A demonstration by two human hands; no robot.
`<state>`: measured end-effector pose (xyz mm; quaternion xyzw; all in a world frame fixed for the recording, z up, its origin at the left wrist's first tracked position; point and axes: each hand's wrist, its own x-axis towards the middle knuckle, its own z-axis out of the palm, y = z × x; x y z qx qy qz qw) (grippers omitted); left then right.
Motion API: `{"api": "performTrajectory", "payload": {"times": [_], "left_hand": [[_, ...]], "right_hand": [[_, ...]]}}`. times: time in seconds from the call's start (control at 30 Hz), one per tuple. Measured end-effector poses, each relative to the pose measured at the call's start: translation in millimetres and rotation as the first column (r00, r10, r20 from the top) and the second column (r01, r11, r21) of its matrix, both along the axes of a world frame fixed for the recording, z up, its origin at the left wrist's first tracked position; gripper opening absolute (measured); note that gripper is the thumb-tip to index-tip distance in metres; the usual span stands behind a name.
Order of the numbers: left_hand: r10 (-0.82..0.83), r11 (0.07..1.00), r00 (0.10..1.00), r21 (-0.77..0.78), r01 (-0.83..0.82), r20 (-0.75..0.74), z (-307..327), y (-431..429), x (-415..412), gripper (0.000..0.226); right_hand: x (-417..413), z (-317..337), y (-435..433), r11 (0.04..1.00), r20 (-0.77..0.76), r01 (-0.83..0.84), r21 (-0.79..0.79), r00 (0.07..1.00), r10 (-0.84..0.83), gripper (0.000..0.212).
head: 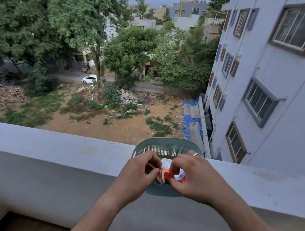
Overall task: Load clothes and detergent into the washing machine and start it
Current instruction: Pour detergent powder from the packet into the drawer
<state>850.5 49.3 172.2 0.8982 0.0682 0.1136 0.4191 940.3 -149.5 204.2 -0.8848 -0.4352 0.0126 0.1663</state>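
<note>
An orange and white detergent packet (165,174) sits inside a green perforated plastic basket (163,146) that rests on top of the grey balcony wall (60,155). My left hand (140,172) pinches the packet's left side. My right hand (192,177), with a ring on one finger, grips its right side and top. Both hands hide most of the packet. No washing machine and no clothes are in view.
Beyond the wall is a long drop to a dirt yard with trees and a white car (89,79). A grey multi-storey building (272,80) stands at the right. A strip of floor (25,224) shows at the bottom left.
</note>
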Motion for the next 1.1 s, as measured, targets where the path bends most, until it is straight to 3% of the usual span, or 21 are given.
{"api": "performTrajectory", "payload": {"times": [0.13, 0.37, 0.63, 0.83, 1.1], "left_hand": [[-0.006, 1.000, 1.000, -0.007, 0.006, -0.006, -2, -1, -2, 0.017], [-0.002, 0.996, 1.000, -0.093, 0.001, -0.005, 6, -5, -4, 0.025], [0.074, 0.986, 0.997, -0.154, -0.068, 0.033, 20, -8, 9, 0.037], [0.142, 0.962, 0.982, -0.250, -0.106, 0.128, 37, -4, 4, 0.039], [0.227, 0.923, 0.914, -0.374, -0.092, 0.335, 84, 10, -23, 0.035]], "right_hand": [[2, -3, 5, 0.999, 0.010, 0.005, 0.031, 1.000, -0.005, 0.040], [22, 6, 16, 0.993, 0.083, 0.078, 0.094, 0.993, -0.086, 0.018], [37, 35, 29, 0.982, 0.122, 0.072, 0.176, 0.988, -0.095, 0.015], [29, 73, 38, 0.941, 0.165, -0.024, 0.337, 0.986, -0.034, 0.015], [8, 136, 62, 0.871, 0.345, -0.222, 0.438, 0.936, 0.065, 0.013]]}}
